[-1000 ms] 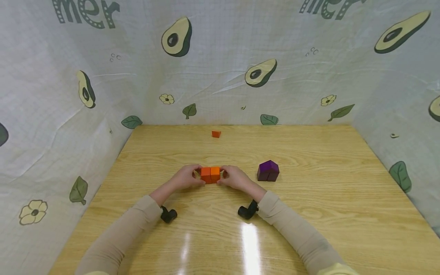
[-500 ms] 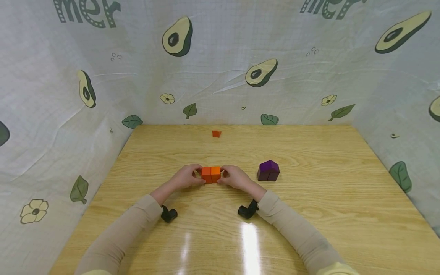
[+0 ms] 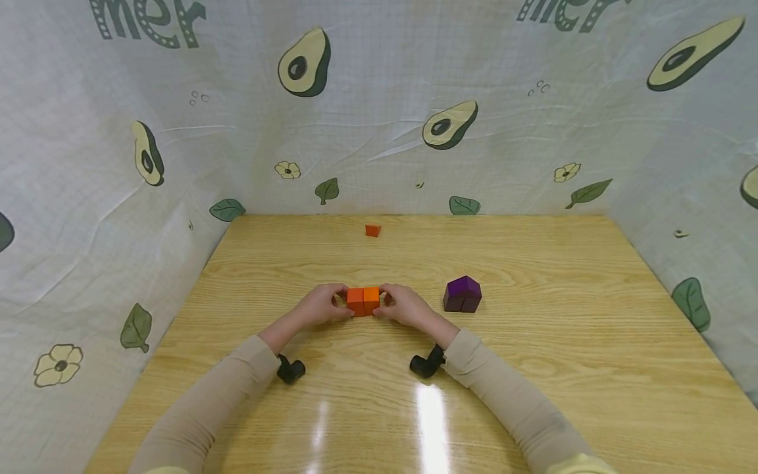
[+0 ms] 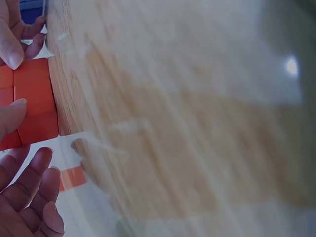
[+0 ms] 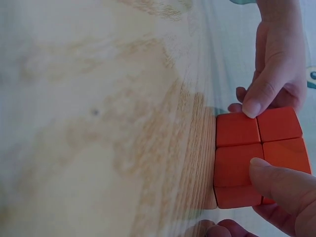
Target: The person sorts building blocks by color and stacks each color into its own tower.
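Several orange blocks [image 3: 362,301] stand together on the wooden table, two wide and two high in the right wrist view. My left hand [image 3: 324,304] pinches the stack from the left. My right hand [image 3: 404,305] pinches it from the right. In the right wrist view the right thumb [image 5: 284,185] presses the front face, and the left thumb [image 5: 261,98] touches the far side of the blocks [image 5: 238,165]. The left wrist view has the left fingers [image 4: 32,190] curved behind the blocks [image 4: 35,94]. The blocks' rear faces are hidden.
A small orange wedge [image 3: 372,231] lies near the table's back edge. To the right stands a purple house-shaped group of blocks [image 3: 462,295]. A printed sheet [image 3: 379,118] rises behind the table [image 3: 533,368] and at both sides. A black wrist camera [image 3: 426,363] hangs under each forearm.
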{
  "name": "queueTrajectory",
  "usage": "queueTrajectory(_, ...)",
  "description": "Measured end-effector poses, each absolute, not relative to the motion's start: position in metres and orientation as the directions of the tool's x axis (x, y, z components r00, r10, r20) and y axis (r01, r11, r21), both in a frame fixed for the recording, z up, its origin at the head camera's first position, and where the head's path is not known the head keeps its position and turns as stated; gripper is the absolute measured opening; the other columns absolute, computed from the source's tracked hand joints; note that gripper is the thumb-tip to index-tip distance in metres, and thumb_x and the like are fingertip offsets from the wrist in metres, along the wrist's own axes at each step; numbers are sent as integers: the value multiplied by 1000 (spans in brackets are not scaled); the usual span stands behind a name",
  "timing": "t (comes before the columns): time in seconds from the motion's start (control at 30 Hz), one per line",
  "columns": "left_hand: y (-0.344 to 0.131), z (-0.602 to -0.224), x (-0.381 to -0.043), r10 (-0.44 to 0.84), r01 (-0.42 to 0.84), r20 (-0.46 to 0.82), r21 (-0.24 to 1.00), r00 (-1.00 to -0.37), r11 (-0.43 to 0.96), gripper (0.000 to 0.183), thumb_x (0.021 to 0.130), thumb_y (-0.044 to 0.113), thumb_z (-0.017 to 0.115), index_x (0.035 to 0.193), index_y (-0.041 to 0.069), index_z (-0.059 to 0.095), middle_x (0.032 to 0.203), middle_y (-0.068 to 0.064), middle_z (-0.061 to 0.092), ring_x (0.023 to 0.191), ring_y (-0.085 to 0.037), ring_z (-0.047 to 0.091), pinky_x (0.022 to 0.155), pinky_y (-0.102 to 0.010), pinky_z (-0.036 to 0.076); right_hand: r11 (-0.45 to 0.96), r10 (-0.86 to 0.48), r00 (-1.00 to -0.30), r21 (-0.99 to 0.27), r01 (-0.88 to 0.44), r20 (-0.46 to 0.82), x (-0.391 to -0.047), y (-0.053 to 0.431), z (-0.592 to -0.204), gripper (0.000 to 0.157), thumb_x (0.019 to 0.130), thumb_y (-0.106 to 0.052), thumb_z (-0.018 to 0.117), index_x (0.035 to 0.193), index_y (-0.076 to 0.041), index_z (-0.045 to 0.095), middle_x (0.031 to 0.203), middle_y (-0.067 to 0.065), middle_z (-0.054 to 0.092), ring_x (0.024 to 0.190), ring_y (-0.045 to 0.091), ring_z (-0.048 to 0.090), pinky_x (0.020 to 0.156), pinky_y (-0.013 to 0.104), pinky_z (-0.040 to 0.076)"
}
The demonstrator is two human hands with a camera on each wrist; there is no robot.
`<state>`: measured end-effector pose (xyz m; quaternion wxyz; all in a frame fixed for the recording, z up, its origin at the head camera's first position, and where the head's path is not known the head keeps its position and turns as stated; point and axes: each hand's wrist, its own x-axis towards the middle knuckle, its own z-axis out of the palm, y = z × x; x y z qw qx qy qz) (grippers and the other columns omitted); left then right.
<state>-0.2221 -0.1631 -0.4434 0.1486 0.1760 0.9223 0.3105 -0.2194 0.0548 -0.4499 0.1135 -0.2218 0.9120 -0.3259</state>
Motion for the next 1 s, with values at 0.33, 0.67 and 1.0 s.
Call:
queueTrajectory(0.33,-163,-443,-222,424,235,-167,628,-890,742,37,79,22,72,112,8,60,102,-5,62,70,-12,51,63,-26,43,688,-482,-874,-643,-337,-58,-220,55,-451,38,83,-23,68,115,-6,58,89,5,61,75,15,53,69,30,44)
queueTrajectory(0.67,-163,-443,-222,437,256,-152,624,-887,738,36,80,22,72,111,8,60,102,-4,62,69,-12,50,62,-26,43,688,-472,-880,-649,-325,-60,-220,55,-452,38,82,-24,69,115,-8,58,88,4,60,74,14,52,68,30,43)
queueTrajectory(1.0,-164,-444,-221,441,267,-145,618,-886,739,44,78,25,73,116,9,58,106,-6,62,71,-12,51,64,-27,44,716,-464,-873,-644,-270,-149,-217,60,-439,61,81,-20,69,134,-7,42,107,12,59,95,23,57,84,39,45)
